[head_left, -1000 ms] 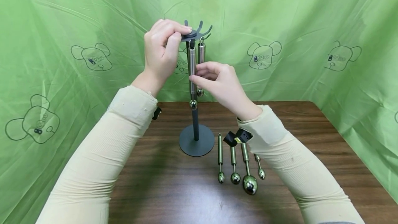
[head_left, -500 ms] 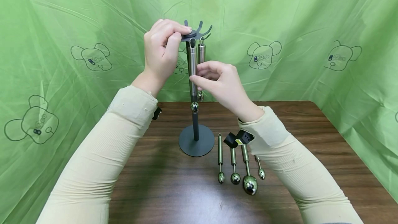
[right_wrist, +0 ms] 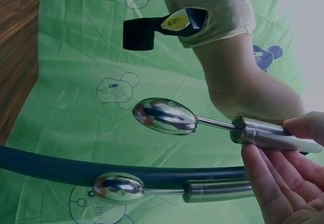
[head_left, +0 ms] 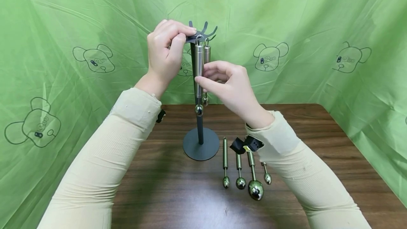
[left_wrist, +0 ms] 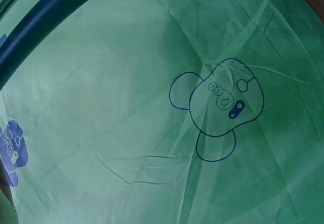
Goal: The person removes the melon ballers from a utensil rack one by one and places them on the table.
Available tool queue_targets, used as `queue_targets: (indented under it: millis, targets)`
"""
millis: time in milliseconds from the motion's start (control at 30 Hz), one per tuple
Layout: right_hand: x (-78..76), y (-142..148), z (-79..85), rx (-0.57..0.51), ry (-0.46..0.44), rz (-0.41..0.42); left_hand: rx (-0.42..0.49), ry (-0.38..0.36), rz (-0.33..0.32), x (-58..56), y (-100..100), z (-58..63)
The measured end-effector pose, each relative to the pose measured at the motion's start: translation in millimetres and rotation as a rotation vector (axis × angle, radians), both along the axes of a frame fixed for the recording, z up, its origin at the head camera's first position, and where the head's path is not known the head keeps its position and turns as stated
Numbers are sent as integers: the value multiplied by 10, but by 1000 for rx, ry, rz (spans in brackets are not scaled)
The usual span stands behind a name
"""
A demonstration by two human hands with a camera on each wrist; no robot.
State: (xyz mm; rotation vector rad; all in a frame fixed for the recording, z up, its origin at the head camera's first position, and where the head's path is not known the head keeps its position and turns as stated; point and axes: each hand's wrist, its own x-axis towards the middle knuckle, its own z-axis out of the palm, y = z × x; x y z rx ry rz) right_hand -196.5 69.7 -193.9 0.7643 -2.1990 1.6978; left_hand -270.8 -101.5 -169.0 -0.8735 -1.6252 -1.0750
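My left hand (head_left: pixel 165 47) grips the top of a dark hook stand (head_left: pixel 192 149), thumb and fingers at its hub. With thumb and fingertips, my right hand (head_left: pixel 233 80) pinches the steel handle of a melon baller (head_left: pixel 199 63). It is upright, head down, its wire loop overlapping the front of the hooks. Close behind it, a second melon baller (head_left: pixel 207 56) hangs by its loop from a hook. Both shiny oval heads show in the right wrist view, the held melon baller (right_wrist: pixel 164 117) nearer. The left wrist view shows the dark pole (left_wrist: pixel 43 21) but not the left hand.
Several more melon ballers (head_left: pixel 255 189) lie in a row right of the stand's round base, some partly hidden by the right wrist's camera (head_left: pixel 246 144). The wooden table (head_left: pixel 178 200) is enclosed by green cloth (head_left: pixel 305 17) printed with bear heads.
The right hand has shifted slightly to the right with the melon baller, and its loop sits a little higher and more to the right against the hooks. The left hand stays on the stand.
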Motion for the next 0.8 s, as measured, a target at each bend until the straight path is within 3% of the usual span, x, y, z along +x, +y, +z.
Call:
queue_targets:
  millis: [233,400,800]
  targets:
    - [127,45,-17,2,0,-26,21,3,-2,11,4,1]
    - [231,83,-60,-34,-16,6,34,18,1,17,14,5]
    - [384,357,-204,-63,-38,-43,-102,53,75,25,-35,52]
